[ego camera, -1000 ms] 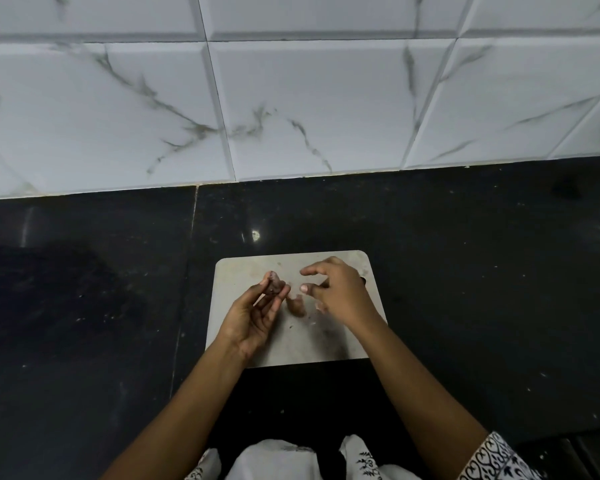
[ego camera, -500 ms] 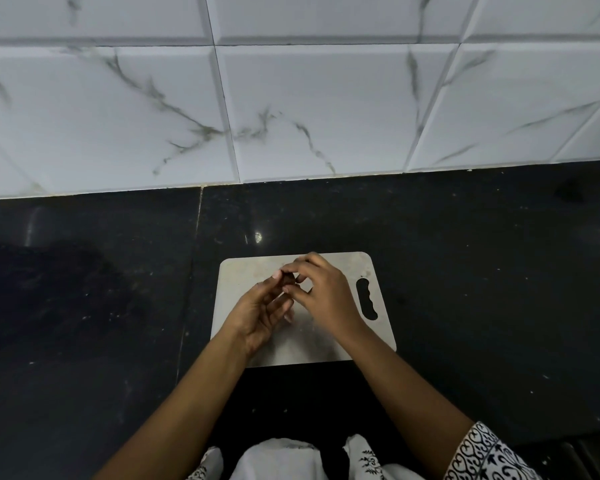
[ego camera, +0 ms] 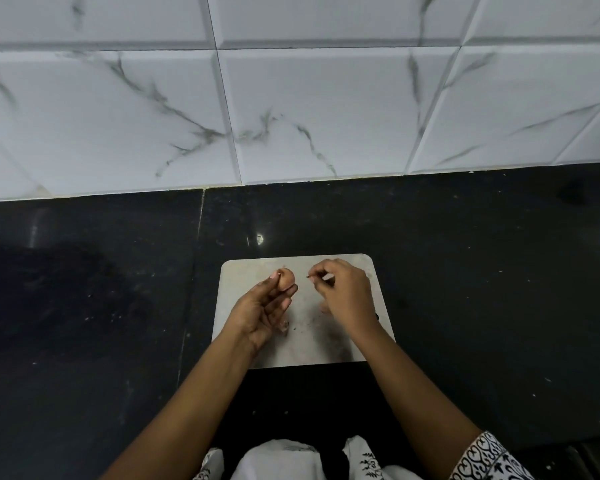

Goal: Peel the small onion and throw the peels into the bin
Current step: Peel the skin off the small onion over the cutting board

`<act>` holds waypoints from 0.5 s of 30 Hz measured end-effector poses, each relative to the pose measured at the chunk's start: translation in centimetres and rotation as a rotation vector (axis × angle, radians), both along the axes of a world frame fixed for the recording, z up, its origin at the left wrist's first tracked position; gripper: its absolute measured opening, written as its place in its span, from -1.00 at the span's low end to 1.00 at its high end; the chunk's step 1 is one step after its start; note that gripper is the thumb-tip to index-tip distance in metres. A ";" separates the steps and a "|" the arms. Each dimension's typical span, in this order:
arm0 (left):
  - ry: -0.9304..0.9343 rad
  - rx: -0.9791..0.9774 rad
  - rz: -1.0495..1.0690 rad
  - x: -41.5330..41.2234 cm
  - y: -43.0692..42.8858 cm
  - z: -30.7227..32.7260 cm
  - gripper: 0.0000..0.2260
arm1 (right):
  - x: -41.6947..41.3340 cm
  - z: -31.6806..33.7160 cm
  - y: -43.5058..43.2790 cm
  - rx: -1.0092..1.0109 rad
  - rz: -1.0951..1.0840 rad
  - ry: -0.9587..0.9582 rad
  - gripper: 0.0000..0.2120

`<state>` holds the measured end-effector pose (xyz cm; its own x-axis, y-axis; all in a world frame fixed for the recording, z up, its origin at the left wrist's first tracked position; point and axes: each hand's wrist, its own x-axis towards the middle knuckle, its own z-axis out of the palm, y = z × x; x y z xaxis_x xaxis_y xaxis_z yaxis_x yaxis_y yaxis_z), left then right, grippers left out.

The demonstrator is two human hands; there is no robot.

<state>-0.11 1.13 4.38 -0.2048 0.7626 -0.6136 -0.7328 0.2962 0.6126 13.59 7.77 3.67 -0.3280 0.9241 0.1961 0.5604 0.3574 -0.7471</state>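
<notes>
Palm-up, left hand point(ego camera: 260, 311) pinches the onion point(ego camera: 286, 278); right hand point(ego camera: 343, 292) curled.

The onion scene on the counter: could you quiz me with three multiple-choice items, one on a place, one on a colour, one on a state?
1. Where is the small onion?
A. At the left hand's fingertips
B. Lying on the counter
C. In a bowl

2. What colour is the counter?
A. White
B. Black
C. Green

3. How do the hands stand?
A. Clasped together
B. Flat on the board
C. Apart above the board

Answers:
1 A, the left hand holds it up over the cutting board.
2 B, the dark stone contrasts with the white wall tiles.
3 C, the right hand is pinched shut beside the onion, with a gap between them.
</notes>
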 end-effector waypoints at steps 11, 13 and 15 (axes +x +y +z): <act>0.022 -0.013 0.007 0.3 -0.2 0.6 -0.81 | 0.4 1.1 -0.6 0.000 0.095 -0.173 -0.93; 0.018 -0.012 -0.001 0.4 -0.2 0.8 -0.78 | 0.1 1.6 -0.7 -0.046 0.159 -0.024 -0.86; 0.024 -0.009 -0.012 0.4 -0.1 0.8 -0.75 | -0.3 2.0 -0.9 -0.052 0.244 0.088 -0.78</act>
